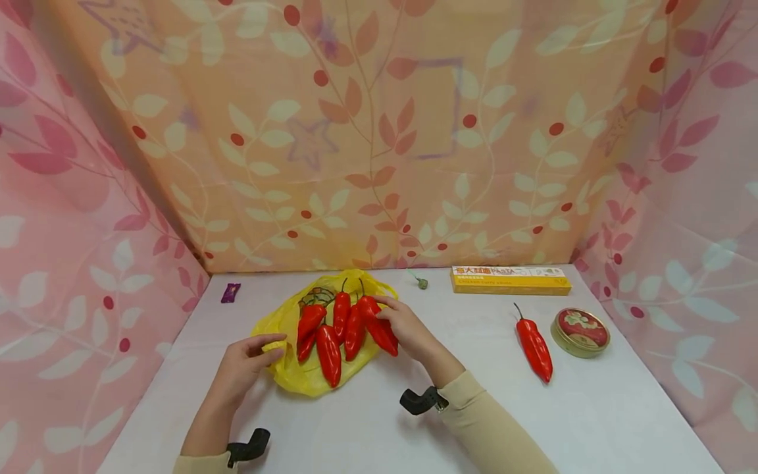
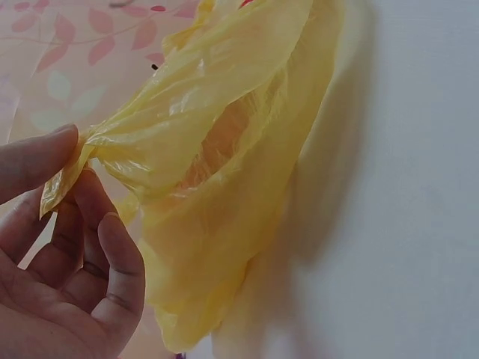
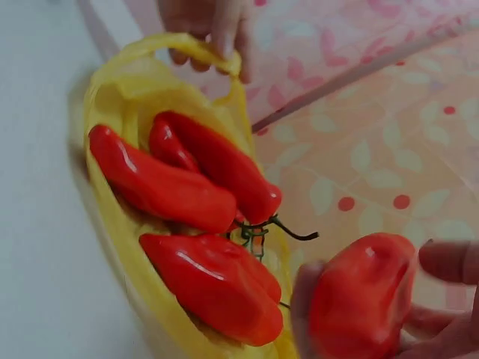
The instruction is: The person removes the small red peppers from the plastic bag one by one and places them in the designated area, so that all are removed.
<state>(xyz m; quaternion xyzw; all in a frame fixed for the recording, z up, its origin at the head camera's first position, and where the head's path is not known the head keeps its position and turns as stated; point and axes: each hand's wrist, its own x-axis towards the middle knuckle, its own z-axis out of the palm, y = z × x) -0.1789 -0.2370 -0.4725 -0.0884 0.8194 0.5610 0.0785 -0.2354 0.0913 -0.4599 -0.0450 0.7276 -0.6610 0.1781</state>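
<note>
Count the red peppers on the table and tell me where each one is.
6: five clustered on the yellow bag, the rightmost of them held by the right hand; one lone pepper lies beside the round tin. Others may be hidden underneath.

Light was bright, soft and even, falling from above and casting only faint shadows under the arms on the white table [image 1: 592, 408]. The head view bowed outward at its edges, bending the far patterned cloth walls [image 1: 379, 131]. Both wrist views were washed out and soft; in the right one, the near pepper [image 3: 359, 299] and fingers [image 3: 449, 262] were blurred.
</note>
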